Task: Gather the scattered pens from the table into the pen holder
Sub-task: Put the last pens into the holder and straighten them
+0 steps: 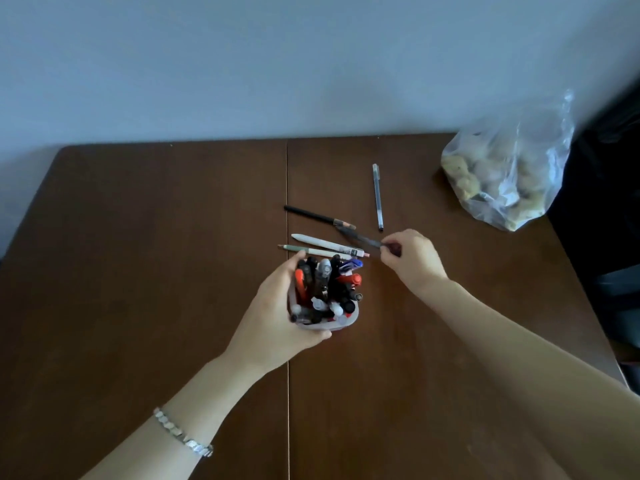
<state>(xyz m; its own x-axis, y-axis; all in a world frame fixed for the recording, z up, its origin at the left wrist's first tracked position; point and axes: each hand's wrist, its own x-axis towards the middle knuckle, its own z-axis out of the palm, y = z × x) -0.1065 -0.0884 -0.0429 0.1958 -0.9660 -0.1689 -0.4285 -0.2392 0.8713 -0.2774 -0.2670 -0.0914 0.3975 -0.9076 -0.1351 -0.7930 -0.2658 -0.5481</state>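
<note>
Brown wooden table [138,254] with a seam running front to back down the middle, pushed against a pale wall [242,57]. Clear plastic bag [507,168] of lumpy pale contents sits at the far right corner, well apart from the pens.

Left hand [277,313] wrapped around the pen holder [332,323], thumb at the near rim, fingers over the far side. It's a firm grasp. Holder is pale, near table centre just right of the seam, already packed with pens and markers: black, grey, red, blue caps. Silver bracelet [183,433] on the left wrist.

Right hand [412,259] pinches one end of a dark pen [358,237] between thumb and fingertips; the pen is motion-blurred and angles away to the left. Can't tell if it's off the surface.

Loose on the table just beyond the holder: white pen [325,243] and a thinner green-and-white pencil [311,251], lying side by side. Black pencil [317,215] further back, angled. Translucent grey pen [377,197] lies apart to the right, pointing roughly front to back.
</note>
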